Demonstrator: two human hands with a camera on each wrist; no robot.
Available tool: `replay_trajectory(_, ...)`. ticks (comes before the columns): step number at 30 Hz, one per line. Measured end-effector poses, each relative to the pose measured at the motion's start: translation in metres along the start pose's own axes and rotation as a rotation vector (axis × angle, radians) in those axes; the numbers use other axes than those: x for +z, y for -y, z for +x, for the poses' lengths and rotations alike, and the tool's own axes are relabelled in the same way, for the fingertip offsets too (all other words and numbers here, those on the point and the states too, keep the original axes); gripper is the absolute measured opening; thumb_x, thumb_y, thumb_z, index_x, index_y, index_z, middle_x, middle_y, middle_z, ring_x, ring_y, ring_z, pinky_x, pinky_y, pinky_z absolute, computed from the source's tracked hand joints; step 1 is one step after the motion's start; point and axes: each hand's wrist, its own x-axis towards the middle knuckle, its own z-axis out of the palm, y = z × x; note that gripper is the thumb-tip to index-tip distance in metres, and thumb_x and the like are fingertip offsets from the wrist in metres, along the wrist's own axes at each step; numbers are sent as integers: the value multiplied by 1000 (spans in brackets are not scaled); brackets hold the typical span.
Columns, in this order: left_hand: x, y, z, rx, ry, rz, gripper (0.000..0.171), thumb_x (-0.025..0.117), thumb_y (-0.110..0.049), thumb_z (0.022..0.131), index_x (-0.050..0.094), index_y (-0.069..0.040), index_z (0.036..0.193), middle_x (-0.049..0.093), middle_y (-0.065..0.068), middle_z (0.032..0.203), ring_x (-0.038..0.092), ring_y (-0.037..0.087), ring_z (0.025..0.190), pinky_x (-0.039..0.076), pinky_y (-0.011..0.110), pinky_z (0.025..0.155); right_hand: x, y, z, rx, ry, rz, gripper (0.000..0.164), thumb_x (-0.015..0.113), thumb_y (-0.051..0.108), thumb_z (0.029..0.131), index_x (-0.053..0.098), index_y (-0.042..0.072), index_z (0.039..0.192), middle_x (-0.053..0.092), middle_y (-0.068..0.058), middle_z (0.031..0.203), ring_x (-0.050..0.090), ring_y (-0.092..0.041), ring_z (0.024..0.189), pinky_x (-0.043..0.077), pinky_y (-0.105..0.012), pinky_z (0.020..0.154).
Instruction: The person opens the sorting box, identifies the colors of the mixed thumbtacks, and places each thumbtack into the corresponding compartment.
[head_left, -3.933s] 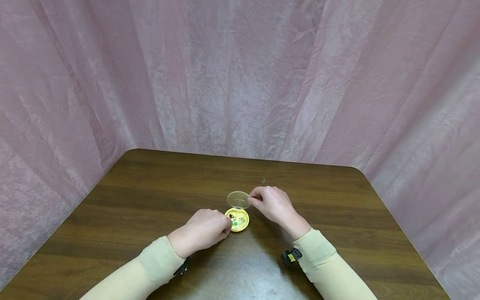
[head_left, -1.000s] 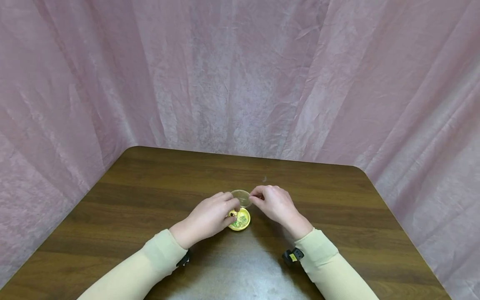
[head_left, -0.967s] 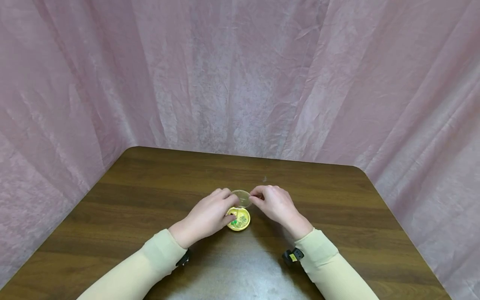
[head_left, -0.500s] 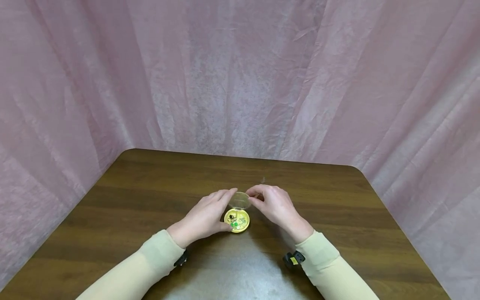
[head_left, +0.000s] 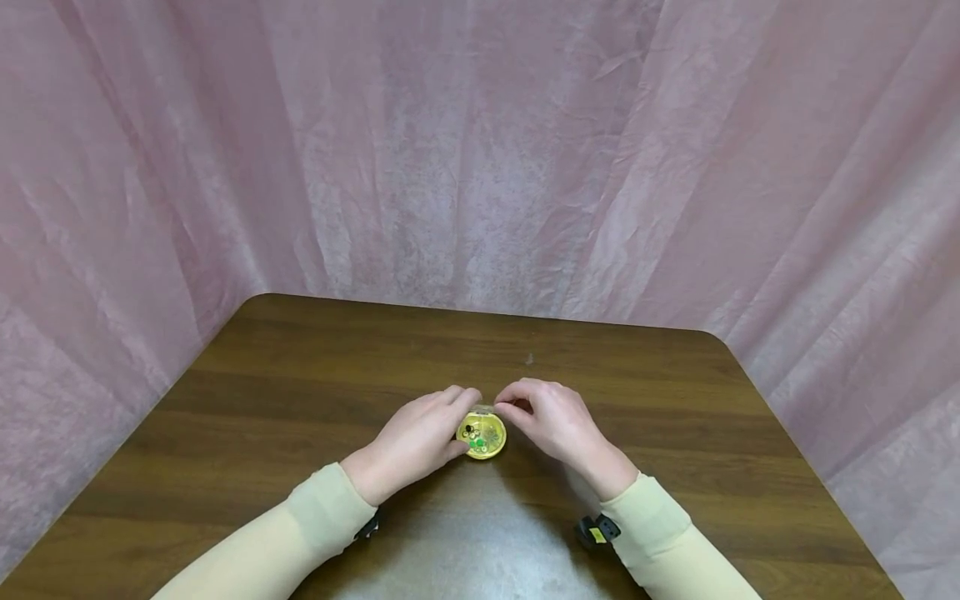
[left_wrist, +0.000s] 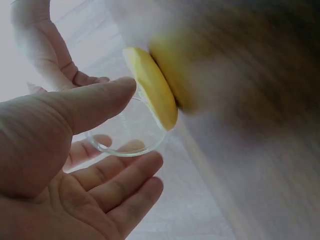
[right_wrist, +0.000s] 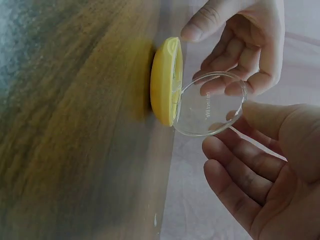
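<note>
A small round yellow case (head_left: 492, 437) rests on the table, its clear hinged lid (right_wrist: 197, 110) standing up from the back edge. Through its open top show small green, black and pale pieces (head_left: 478, 443), too small to name. My right hand (head_left: 553, 423) pinches the lid's right edge between thumb and fingers. On the other side is my left hand (head_left: 420, 435), thumb extended toward the case's near-left rim. Its loosely spread fingers (left_wrist: 125, 182) reach behind the lid in the left wrist view.
The brown wooden table (head_left: 337, 358) has rounded far corners. Pink curtains (head_left: 480, 167) hang beyond and along its sides. Black wrist cameras (head_left: 597, 531) sit under both cuffs, and light glares off the table's near middle.
Earlier my left fingers were at the case, then hovered over it; they have since drawn back to its left side. The leaning lid has swung more upright with my right hand.
</note>
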Motion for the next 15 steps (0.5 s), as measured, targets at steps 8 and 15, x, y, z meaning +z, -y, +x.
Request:
replay_trajectory(8, -4, -6, 0, 53, 19, 40, 30, 80, -16, 80, 65, -15, 106, 61, -6, 97, 60, 10, 81, 49, 27, 66, 3, 0, -8, -62, 45, 17, 9, 75, 34, 87, 74, 29, 95, 62, 22, 87, 58, -1, 76, 45, -25, 68)
replay_trajectory(15, -5, -10, -1, 64, 47, 78, 21, 78, -15, 80, 68, -15, 98, 64, -4, 98, 62, 10, 82, 50, 27, 66, 12, 1, -9, -65, 100, -16, 17, 78, 28, 83, 74, 24, 98, 66, 10, 92, 63, -11, 81, 46, -28, 68)
